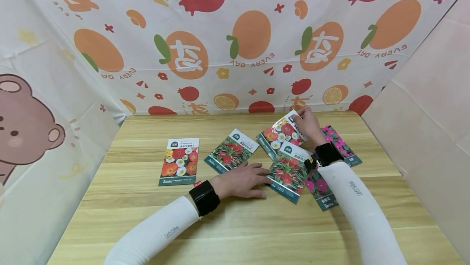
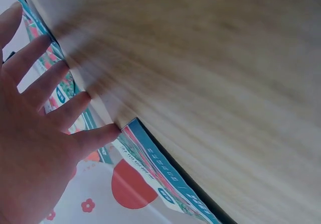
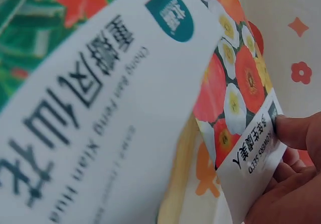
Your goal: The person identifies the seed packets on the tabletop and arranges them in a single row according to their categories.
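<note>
At the back right my right hand pinches the white top of a seed packet with orange, red and white flowers, thumb on its printed front. A red-flower seed packet lies partly over its lower corner and looms large in the right wrist view. My left hand lies palm down with fingers spread, its fingertips at that red-flower packet's left edge. Just beyond the left hand, a second red-flower packet is tilted on the table, close to the little finger in the left wrist view.
Another packet with orange and white flowers lies apart at the left. Pink-flower packets lie under and beside the right forearm, partly hidden by it. A fruit-printed cloth hangs behind the wooden table.
</note>
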### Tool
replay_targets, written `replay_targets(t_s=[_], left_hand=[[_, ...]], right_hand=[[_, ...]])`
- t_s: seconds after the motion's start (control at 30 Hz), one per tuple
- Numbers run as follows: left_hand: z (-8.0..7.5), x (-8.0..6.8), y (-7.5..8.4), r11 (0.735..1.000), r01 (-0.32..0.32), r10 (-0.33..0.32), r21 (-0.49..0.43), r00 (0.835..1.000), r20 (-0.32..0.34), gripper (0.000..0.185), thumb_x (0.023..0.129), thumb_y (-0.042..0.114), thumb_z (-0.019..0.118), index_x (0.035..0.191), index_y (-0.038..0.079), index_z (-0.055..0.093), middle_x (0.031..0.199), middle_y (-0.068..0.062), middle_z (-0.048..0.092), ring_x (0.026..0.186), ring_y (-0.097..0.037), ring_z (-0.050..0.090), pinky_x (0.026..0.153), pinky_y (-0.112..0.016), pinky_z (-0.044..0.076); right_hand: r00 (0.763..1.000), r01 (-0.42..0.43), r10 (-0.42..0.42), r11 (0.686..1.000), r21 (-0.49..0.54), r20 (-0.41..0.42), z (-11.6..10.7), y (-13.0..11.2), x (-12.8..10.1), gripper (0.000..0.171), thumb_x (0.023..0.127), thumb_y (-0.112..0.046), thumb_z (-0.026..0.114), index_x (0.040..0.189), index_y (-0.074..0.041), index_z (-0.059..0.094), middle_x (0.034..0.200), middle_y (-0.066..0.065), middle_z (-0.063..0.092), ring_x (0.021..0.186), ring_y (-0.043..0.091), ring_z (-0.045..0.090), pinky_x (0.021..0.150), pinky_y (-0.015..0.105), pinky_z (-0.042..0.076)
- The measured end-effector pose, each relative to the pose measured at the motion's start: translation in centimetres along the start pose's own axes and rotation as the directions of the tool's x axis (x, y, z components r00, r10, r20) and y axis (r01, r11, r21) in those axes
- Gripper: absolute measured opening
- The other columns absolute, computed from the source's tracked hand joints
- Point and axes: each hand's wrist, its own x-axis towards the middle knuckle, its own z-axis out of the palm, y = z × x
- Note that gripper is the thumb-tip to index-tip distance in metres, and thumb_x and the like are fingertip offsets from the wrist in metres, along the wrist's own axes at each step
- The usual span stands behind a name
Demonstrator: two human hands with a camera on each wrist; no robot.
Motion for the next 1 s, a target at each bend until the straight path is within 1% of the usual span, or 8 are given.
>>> replay_targets(t_s=[0.17, 0.43, 0.7, 0.77, 0.83, 0.9, 0.93, 1.0], left_hand=[[0.1, 0.0, 0.0, 1.000, 0.002, -0.002, 0.008, 1.000, 0.002, 0.053, 0.105, 0.053, 0.055, 0.151, 0.026, 0.056, 0.162, 0.001, 0.042, 0.152, -0.030, 0.033, 0.119, -0.063, 0.029], [0.0, 0.0, 0.3, 0.999, 0.018, -0.019, 0.047, 1.000, 0.021, 0.054, 0.104, 0.052, 0.057, 0.152, 0.027, 0.055, 0.163, 0.000, 0.040, 0.153, -0.030, 0.032, 0.120, -0.062, 0.028], [0.4, 0.2, 0.4, 0.997, 0.036, -0.037, 0.069, 0.999, 0.016, 0.056, 0.104, 0.056, 0.055, 0.152, 0.028, 0.054, 0.165, 0.001, 0.038, 0.153, -0.032, 0.030, 0.117, -0.069, 0.027], [0.3, 0.1, 0.5, 0.997, 0.023, -0.022, 0.070, 1.000, -0.012, 0.055, 0.104, 0.055, 0.055, 0.151, 0.027, 0.056, 0.164, -0.001, 0.039, 0.153, -0.033, 0.029, 0.117, -0.070, 0.026], [0.1, 0.0, 0.4, 0.998, 0.005, 0.001, 0.068, 0.996, -0.087, 0.051, 0.104, 0.052, 0.057, 0.147, 0.023, 0.060, 0.161, -0.004, 0.044, 0.151, -0.031, 0.034, 0.118, -0.068, 0.026], [-0.4, -0.1, 0.2, 0.998, -0.005, 0.019, 0.063, 0.975, -0.223, 0.043, 0.104, 0.043, 0.061, 0.139, 0.018, 0.066, 0.153, -0.007, 0.052, 0.145, -0.028, 0.043, 0.119, -0.058, 0.031], [-0.7, -0.2, 0.1, 0.999, -0.003, 0.018, 0.048, 0.950, -0.311, 0.038, 0.104, 0.037, 0.064, 0.134, 0.015, 0.069, 0.148, -0.008, 0.057, 0.140, -0.026, 0.049, 0.118, -0.053, 0.036], [-1.3, -0.4, -0.3, 1.000, 0.020, -0.018, -0.001, 0.872, -0.490, 0.026, 0.101, 0.026, 0.069, 0.123, 0.012, 0.072, 0.136, -0.008, 0.062, 0.128, -0.022, 0.056, 0.113, -0.042, 0.043]], right_hand=[[0.994, 0.053, -0.049, 0.998, 0.038, -0.102, -0.9, -0.9, 0.0, 0.031, 0.110, -0.023, 0.050, 0.122, 0.004, 0.043, 0.101, 0.023, 0.060, 0.076, 0.024, 0.059, 0.063, 0.028, 0.048], [0.959, 0.124, -0.101, 0.990, 0.069, -0.266, -2.0, -3.0, -0.3, 0.033, 0.109, -0.030, 0.055, 0.120, 0.000, 0.047, 0.100, 0.018, 0.062, 0.077, 0.020, 0.058, 0.066, 0.027, 0.046], [0.949, 0.179, -0.136, 0.975, 0.130, -0.286, -1.6, -4.9, -1.4, 0.034, 0.107, -0.034, 0.058, 0.117, -0.003, 0.050, 0.097, 0.015, 0.062, 0.074, 0.014, 0.057, 0.063, 0.023, 0.046], [0.949, 0.190, -0.147, 0.973, 0.134, -0.277, -1.3, -5.4, -1.8, 0.033, 0.107, -0.034, 0.059, 0.117, -0.003, 0.050, 0.097, 0.015, 0.064, 0.073, 0.013, 0.058, 0.062, 0.021, 0.047], [0.954, 0.195, -0.156, 0.972, 0.135, -0.258, -1.0, -5.9, -2.2, 0.032, 0.106, -0.033, 0.059, 0.117, -0.004, 0.050, 0.097, 0.015, 0.065, 0.073, 0.013, 0.060, 0.061, 0.020, 0.048], [0.956, 0.206, -0.171, 0.970, 0.131, -0.237, -0.8, -6.3, -2.6, 0.032, 0.106, -0.032, 0.060, 0.117, -0.003, 0.050, 0.095, 0.015, 0.064, 0.073, 0.015, 0.057, 0.062, 0.021, 0.045], [0.958, 0.209, -0.177, 0.970, 0.126, -0.226, -0.7, -6.5, -2.8, 0.032, 0.106, -0.032, 0.060, 0.117, -0.003, 0.050, 0.095, 0.014, 0.063, 0.073, 0.016, 0.057, 0.062, 0.022, 0.046], [0.962, 0.217, -0.191, 0.968, 0.123, -0.196, -0.5, -6.8, -3.2, 0.031, 0.106, -0.031, 0.061, 0.116, -0.003, 0.051, 0.093, 0.014, 0.063, 0.074, 0.019, 0.056, 0.063, 0.022, 0.045]])
